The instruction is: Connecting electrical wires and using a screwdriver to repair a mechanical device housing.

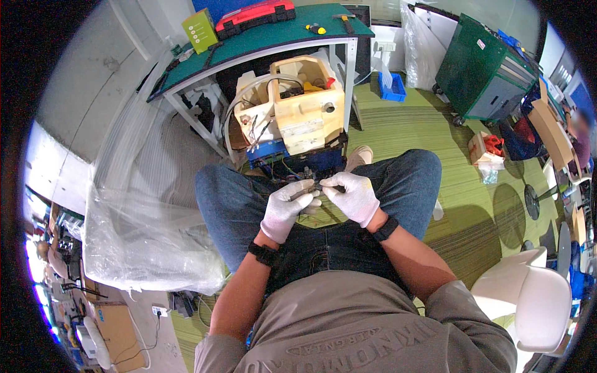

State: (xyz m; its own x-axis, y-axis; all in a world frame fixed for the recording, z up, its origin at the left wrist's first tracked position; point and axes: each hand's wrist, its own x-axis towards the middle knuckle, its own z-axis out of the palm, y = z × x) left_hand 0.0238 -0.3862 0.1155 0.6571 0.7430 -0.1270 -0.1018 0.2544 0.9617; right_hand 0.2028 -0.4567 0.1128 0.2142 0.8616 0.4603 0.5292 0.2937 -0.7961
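Note:
Both my hands wear white gloves and meet between my knees. My left hand is closed, its thumb and fingers pinched at a small dark part. From the other side, my right hand pinches the same part between thumb and fingertips. The part is too small and too covered by fingers to name. Just beyond my hands stands a machine with a cream plastic housing on a blue base. Loose wires hang from its left side, and a grey hose curves around it.
Behind the machine is a green-topped workbench with a red toolbox, a hammer and a yellow-and-black tool. Plastic wrap lies left. On the right are a green tool cabinet, white chair and another person.

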